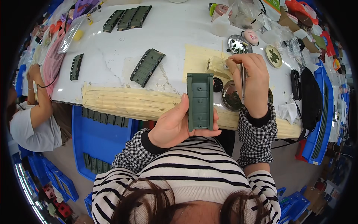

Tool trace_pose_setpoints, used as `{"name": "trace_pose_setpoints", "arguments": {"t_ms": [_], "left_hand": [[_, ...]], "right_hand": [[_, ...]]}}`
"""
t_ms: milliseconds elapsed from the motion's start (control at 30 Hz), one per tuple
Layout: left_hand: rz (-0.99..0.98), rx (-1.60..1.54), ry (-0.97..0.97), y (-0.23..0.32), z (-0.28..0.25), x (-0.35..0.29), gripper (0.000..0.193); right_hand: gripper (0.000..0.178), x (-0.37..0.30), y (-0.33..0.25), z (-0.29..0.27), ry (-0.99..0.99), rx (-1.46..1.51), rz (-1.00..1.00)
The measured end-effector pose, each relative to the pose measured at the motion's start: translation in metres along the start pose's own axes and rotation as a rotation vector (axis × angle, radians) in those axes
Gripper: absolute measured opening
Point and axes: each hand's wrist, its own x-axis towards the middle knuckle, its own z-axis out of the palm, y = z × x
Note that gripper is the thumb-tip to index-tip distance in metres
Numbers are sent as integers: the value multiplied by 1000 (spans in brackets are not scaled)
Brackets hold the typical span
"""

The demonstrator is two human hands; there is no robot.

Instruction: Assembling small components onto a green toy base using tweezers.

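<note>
My left hand (167, 126) is closed around a dark green plastic housing (200, 101), an open, shallow, oblong shell stood upright with its hollow inside and small round bosses facing me. A pair of metal tweezers (243, 84) is pinched in my right hand (255, 74), tips down. Below the tips sits a round metal dish (224, 98) of small dark green pieces, partly hidden by the hand. Whether the tweezers grip anything is too small to tell. Close by are a black round lid (217, 84) and a tape-covered block (216, 66).
Similar green curved parts lie on the white table (100, 56), one (148, 68) left of centre. Yellowish tape pads the front edge (130, 100). Another metal dish (231, 39) stands farther back. A blue bin (100, 136) holds more parts below left. Another person's arm (39, 99) is at far left.
</note>
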Motion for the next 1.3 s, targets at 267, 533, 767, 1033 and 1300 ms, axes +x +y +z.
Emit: {"name": "trace_pose_setpoints", "arguments": {"t_ms": [267, 533, 767, 1033, 1300], "left_hand": [[-16, 21, 15, -1, 1, -1, 59], [-39, 36, 46, 0, 4, -1, 58], [-46, 49, 54, 0, 4, -1, 59], [11, 85, 59, 2, 2, 0, 57], [72, 264, 77, 12, -5, -5, 60]], "right_hand": [[17, -5, -30, -21, 217, 260, -11], [18, -10, -35, -10, 181, 346, -62], [19, -9, -34, -6, 177, 310, -77], [14, -5, -28, -8, 284, 225, 41], [24, -8, -2, 1, 147, -36, -41]]}}
